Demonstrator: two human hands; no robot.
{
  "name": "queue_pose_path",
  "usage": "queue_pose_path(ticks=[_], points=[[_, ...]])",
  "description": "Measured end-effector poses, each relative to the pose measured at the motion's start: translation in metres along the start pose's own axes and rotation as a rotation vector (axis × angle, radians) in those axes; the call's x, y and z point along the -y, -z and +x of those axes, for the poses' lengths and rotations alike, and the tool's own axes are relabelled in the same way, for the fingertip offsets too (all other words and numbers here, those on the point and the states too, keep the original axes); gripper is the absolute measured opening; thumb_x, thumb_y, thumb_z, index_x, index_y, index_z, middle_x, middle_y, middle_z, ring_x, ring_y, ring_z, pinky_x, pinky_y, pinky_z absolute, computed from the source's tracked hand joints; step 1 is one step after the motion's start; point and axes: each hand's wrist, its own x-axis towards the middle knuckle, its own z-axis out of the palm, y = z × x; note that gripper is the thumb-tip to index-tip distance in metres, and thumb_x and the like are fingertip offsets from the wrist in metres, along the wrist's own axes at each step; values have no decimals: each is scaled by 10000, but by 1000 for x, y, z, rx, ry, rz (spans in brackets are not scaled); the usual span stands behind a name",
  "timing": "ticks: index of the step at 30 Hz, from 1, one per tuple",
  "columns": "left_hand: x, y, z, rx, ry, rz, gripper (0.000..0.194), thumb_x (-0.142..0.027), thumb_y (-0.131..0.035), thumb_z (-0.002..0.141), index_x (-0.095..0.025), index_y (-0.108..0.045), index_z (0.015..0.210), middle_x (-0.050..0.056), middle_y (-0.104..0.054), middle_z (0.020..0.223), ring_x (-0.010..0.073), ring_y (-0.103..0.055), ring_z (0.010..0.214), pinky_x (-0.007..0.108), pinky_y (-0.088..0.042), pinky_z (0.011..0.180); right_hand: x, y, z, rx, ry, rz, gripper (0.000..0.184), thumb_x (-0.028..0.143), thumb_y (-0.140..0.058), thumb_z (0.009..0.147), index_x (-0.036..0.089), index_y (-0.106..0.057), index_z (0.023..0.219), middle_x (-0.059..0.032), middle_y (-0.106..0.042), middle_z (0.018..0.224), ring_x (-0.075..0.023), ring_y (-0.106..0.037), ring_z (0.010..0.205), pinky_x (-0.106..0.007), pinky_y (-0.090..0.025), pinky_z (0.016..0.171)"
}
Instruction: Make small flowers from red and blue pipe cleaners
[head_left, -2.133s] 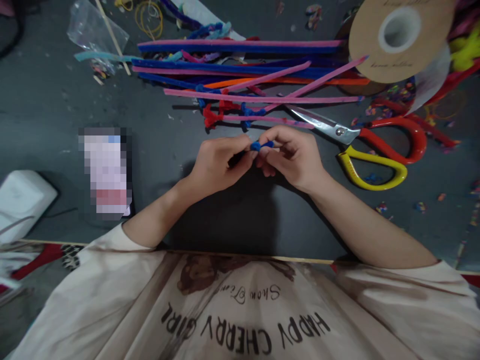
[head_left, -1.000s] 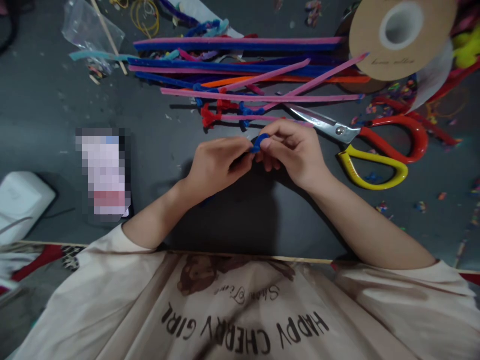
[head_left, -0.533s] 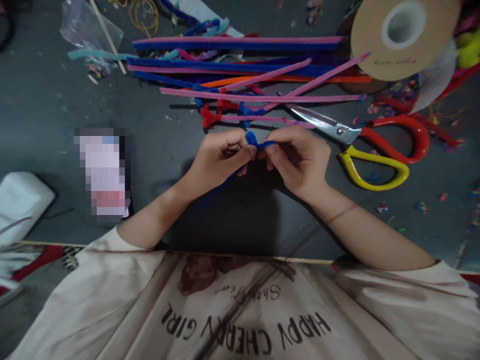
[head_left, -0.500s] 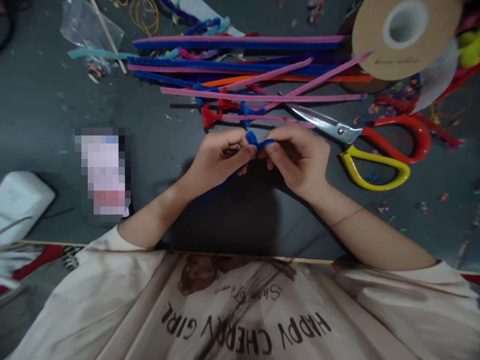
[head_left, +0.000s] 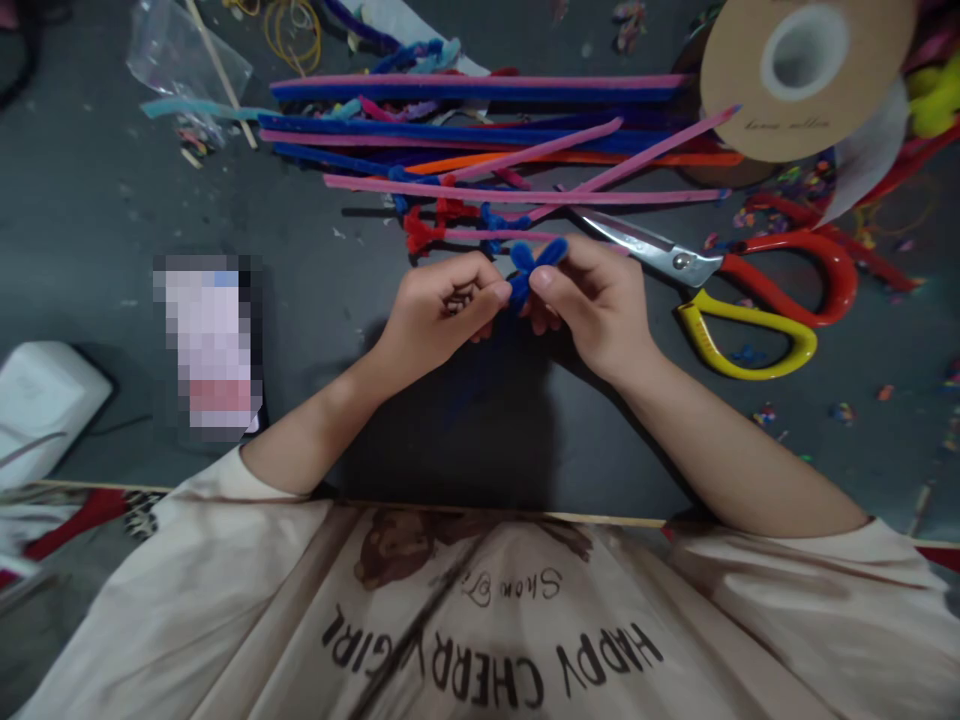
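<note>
A blue pipe cleaner (head_left: 522, 262) is pinched between my two hands, its upper part bent into two small loops that spread like a V. My left hand (head_left: 450, 305) grips it from the left with thumb and forefinger. From the right, my right hand (head_left: 596, 300) pinches it close beside the loops. A blurred blue tail hangs below the fingers. Just beyond my hands lie small red twisted pieces (head_left: 424, 232) and a pink pipe cleaner (head_left: 525, 194).
Scissors (head_left: 679, 262) with one red and one yellow handle lie to the right. A ribbon spool (head_left: 727, 100) stands at the back right. More pipe cleaners (head_left: 480, 88) are spread across the back. A phone (head_left: 214, 345) and a white box (head_left: 52, 410) are at the left.
The blue pipe cleaner has turned in my fingers; two loops now point up where one stub stood up and another lay sideways. My right hand has shifted slightly left.
</note>
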Motion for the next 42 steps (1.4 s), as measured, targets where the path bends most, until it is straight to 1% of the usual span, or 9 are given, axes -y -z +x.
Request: queue_pose_path(ticks=[3,8,11,15,18,22,27,34,42], points=[[1,0,0,-6,-20,41,250,-267,-530,857,-159,-504,633,-62,-494,488,3,-448,404,120,-343,406,3,1,0,33,-19,-20,315,455,-549,848,187,-513,688,53,-538,552,-21,-442,418,-187,-334,405],[3,0,-1,-96,-136,200,235,-204,-542,831,-153,-483,609,-71,-444,491,-8,-374,421,125,-297,424,4,3,0,79,-18,-53,365,462,-556,841,180,-474,625,52,-514,499,-17,-413,393,-174,-290,371],[4,1,-2,-101,-186,257,236,-175,-538,817,-154,-463,595,-72,-414,495,-6,-338,436,134,-276,436,5,3,-1,106,4,-60,366,442,-578,831,176,-458,611,54,-492,483,-14,-408,395,-169,-283,367],[2,2,-2,-45,-126,179,241,-231,-522,849,-162,-483,621,-66,-426,499,5,-366,428,146,-294,432,5,4,-1,127,31,-67,343,435,-544,856,178,-468,642,58,-481,488,-19,-412,409,-173,-284,380],[2,3,-1,-52,-107,124,281,-297,-507,871,-164,-475,626,-59,-426,511,14,-377,442,161,-300,443,5,5,-2,172,56,-95,345,424,-545,858,177,-457,633,63,-464,487,-21,-400,416,-181,-281,398],[3,3,0,-45,-130,128,292,-268,-500,869,-156,-463,602,-57,-406,512,12,-343,444,170,-264,439,6,7,-2,211,72,-152,368,413,-598,822,176,-427,598,71,-414,472,-26,-383,427,-192,-267,417],[3,4,-1,-26,-121,146,326,-250,-493,860,-150,-433,556,-57,-372,491,13,-322,446,175,-247,439,7,6,-1,278,54,-184,326,384,-552,853,178,-427,632,68,-400,503,-30,-370,452,-193,-251,428],[2,4,0,-65,-98,130,366,-288,-512,845,-147,-439,516,-57,-369,453,16,-316,426,176,-242,427,5,4,-1,176,16,-169,327,435,-590,822,187,-454,658,65,-432,500,-37,-355,444,-209,-260,437],[-1,5,1,1,-39,86,388,-299,-479,856,-155,-422,500,-62,-323,434,23,-283,417,192,-284,465,6,1,-4,110,42,-223,307,437,-532,857,193,-467,683,59,-414,509,-40,-324,435,-225,-242,430]])
